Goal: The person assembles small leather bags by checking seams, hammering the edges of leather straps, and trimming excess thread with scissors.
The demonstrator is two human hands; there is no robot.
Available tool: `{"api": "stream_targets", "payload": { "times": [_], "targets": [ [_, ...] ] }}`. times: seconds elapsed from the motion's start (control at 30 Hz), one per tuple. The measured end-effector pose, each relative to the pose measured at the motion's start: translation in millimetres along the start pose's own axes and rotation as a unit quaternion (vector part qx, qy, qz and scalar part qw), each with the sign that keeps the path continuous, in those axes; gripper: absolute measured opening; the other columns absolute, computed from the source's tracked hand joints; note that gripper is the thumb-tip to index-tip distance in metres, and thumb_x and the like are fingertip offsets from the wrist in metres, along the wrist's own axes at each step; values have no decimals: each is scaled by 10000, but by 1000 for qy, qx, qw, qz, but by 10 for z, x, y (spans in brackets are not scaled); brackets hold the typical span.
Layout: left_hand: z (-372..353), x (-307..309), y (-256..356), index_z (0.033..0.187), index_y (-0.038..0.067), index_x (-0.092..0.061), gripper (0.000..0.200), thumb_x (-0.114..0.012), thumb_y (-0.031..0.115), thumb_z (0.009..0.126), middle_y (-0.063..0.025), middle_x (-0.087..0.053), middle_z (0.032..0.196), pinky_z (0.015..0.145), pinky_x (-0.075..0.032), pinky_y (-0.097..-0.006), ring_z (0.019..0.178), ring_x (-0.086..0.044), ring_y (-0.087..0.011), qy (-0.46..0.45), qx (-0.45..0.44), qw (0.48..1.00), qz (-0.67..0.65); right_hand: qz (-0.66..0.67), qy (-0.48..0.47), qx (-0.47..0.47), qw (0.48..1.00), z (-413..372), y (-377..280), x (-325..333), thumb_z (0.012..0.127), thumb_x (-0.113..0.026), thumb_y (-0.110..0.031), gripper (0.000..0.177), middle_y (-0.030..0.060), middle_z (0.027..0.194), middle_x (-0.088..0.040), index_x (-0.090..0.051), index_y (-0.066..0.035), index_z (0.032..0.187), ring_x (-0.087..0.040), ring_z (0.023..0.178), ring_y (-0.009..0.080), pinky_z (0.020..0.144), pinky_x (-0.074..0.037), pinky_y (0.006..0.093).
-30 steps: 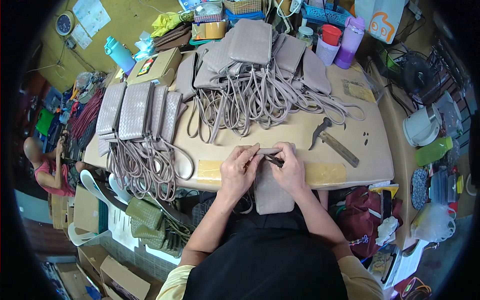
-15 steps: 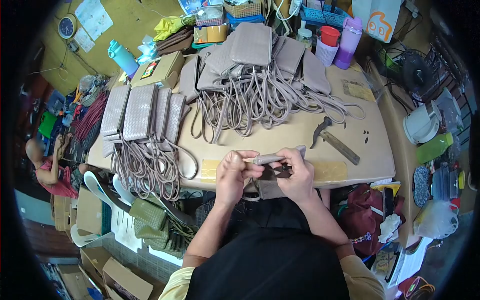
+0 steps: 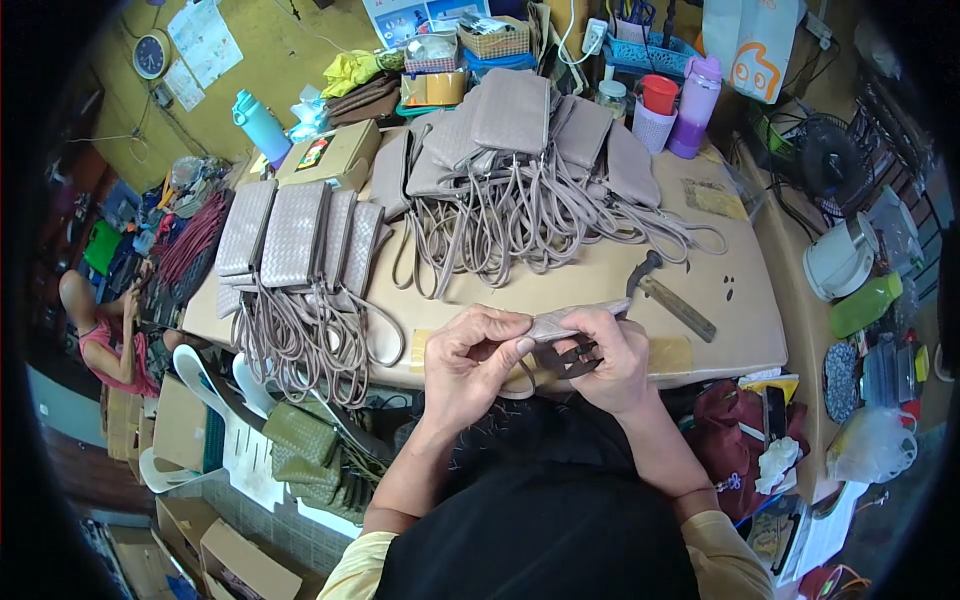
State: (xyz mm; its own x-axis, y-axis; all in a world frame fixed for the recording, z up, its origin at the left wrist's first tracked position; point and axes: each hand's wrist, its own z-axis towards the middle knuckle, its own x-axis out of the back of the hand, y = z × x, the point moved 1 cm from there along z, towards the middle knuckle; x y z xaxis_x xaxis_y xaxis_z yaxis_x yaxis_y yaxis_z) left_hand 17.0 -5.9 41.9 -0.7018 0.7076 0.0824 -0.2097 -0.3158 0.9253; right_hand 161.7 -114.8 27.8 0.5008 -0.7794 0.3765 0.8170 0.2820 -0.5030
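Observation:
Just above the table's front edge, a taupe woven pouch point(image 3: 553, 323) is stretched between my two hands. My left hand point(image 3: 466, 368) pinches its left end with thumb and fingers. My right hand point(image 3: 615, 360) is closed around the other end. Under the pouch, against my right fingers, is a dark looped item point(image 3: 574, 357) that may be small scissors; its full shape is hidden. A thin strap point(image 3: 522, 388) hangs below the pouch. The hammer point(image 3: 678, 307) with a wooden handle lies on the table just beyond my right hand.
Taupe pouches with wrist straps are piled at the table's back point(image 3: 510, 115) and left point(image 3: 294, 235). A cardboard box point(image 3: 355, 150), a blue bottle point(image 3: 260, 125) and a purple bottle point(image 3: 693, 110) stand behind. Green pouches point(image 3: 302, 435) lie lower left. Another person point(image 3: 115, 345) sits far left.
My hands have turned the pouch so that more of its woven side shows. The right hand has shifted slightly right and down. My view has tilted up a little.

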Motion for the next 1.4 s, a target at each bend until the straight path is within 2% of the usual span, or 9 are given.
{"api": "stream_targets", "payload": {
  "times": [0.17,0.23,0.37,0.43,0.8,1.07,1.2,1.27,1.4],
  "targets": [
    [-26,-47,-213,883,-23,-577,117,-632,78,904,-179,-660,1030,779,-535,-265,848,-638,-128,27,67,979,-190,35,-13,-88,995,27,-72,-17,716,-705,24,327,120,760,-665,-599,-61,1013,-681,656,264,554,-513,334],
    [-38,-65,-261,885,-8,-533,163,-573,138,948,-205,-654,1056,801,-567,-327,872,-658,-178,35,91,975,-199,103,-41,-138,984,24,-67,-40,752,-673,90,387,56,810,-600,-584,-30,1109,-601,651,83,543,-459,218],
    [11,-130,-255,885,-6,-530,168,-567,143,952,-208,-645,1081,801,-566,-328,867,-657,-176,51,105,950,-288,129,-47,-236,962,71,-193,3,732,-704,27,404,75,769,-624,-617,-85,1110,-631,617,230,552,-511,324],
    [0,-144,-282,919,-19,-537,154,-555,128,959,-202,-624,1123,834,-530,-285,910,-638,-148,37,118,938,-323,49,-18,-116,992,123,-243,5,701,-720,21,401,37,780,-590,-660,-101,1078,-600,592,213,541,-509,327],
    [51,-222,-215,1206,-56,-505,405,-659,-58,831,-116,-579,1114,861,-518,-259,950,-618,-132,-1,76,980,-183,121,-2,-109,987,312,-47,6,756,-722,18,90,47,729,-555,-643,-11,790,-539,637,120,560,-424,256],
    [329,-237,-169,1021,-36,-668,201,-668,-64,821,-77,-612,866,645,-505,-223,772,-598,-107,89,-121,987,62,240,-84,-112,960,559,-12,16,779,-716,-33,166,38,681,-507,-560,-14,723,-483,628,133,574,-385,278],
    [418,17,-311,926,-45,-618,98,-608,52,916,-106,-652,917,682,-542,-249,773,-643,-136,139,28,985,-97,461,-207,-106,856,475,20,-6,822,-703,-100,126,20,783,-567,-599,-31,807,-505,671,119,606,-413,292],
    [444,144,-411,947,-24,-604,170,-586,145,944,-119,-667,890,698,-575,-281,761,-669,-162,161,45,981,-102,310,-5,-261,914,492,-107,-101,841,-691,-127,144,40,849,-583,-607,-44,924,-559,739,147,655,-451,321],
    [425,165,-479,991,-35,-558,254,-527,217,980,-161,-659,960,762,-572,-294,806,-672,-187,118,72,968,-207,6,-59,-93,994,464,24,-177,785,-698,-100,277,74,917,-604,-618,-75,1049,-595,824,271,708,-469,378]
  ]
}}
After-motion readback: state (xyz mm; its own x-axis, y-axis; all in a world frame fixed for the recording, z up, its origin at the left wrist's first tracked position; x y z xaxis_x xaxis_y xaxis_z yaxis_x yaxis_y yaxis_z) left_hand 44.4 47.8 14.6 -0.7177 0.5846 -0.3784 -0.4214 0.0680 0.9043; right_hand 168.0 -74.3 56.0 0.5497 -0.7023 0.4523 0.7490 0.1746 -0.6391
